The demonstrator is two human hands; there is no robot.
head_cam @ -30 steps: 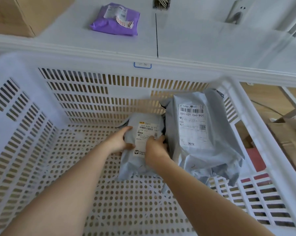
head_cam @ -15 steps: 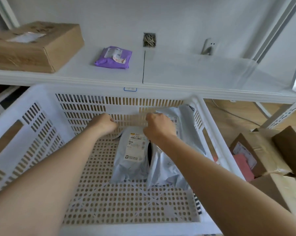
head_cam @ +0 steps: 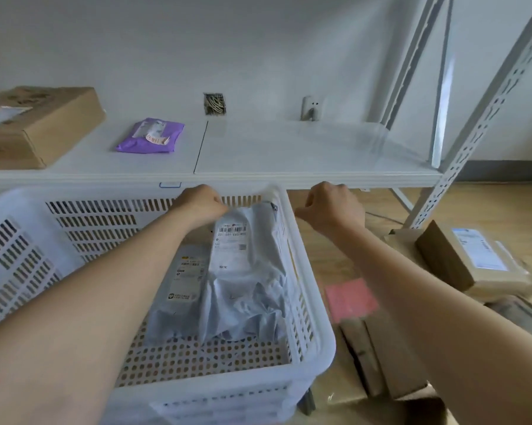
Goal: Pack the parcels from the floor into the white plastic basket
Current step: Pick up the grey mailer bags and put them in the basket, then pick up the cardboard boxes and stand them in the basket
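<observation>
Looking down into the basket (head_cam: 307, 305): two grey parcels lie on its perforated floor, pushed toward the wall at 3 o'clock. Small parcel (head_cam: 182, 289) flat, label up, at centre. Big parcel (head_cam: 243, 271) just beside it at 3 o'clock, overlapping its edge, upper end propped against the far-right corner, crumpled toward the near end.

Left hand (head_cam: 202, 202) above the far wall of the basket, at 12 o'clock from the small parcel. Fingers curled into a loose fist; knuckles toward camera. It sits right at the top edge of the big parcel; cannot tell whether the fingertips touch the bag or hold anything.

Right hand (head_cam: 332, 210) outside the basket, beyond its rim at 3 o'clock, over bare wooden floor (head_cam: 488, 207). Fingers curled, thumb tucked against them; nothing visible in the grip.

On the floor at 3 to 4 o'clock from the basket: pink parcel (head_cam: 350, 299) close by the basket wall, flat brown box (head_cam: 378, 357) at 6 o'clock from it, labelled box (head_cam: 470, 259) further out at 3 o'clock, near the rack post (head_cam: 479, 124).

Shelf (head_cam: 289, 148) runs across at 12 o'clock, behind the basket. On it: purple parcel (head_cam: 151, 136) at 11 o'clock, cardboard box (head_cam: 35, 124) at 10 o'clock, well apart from each other.
</observation>
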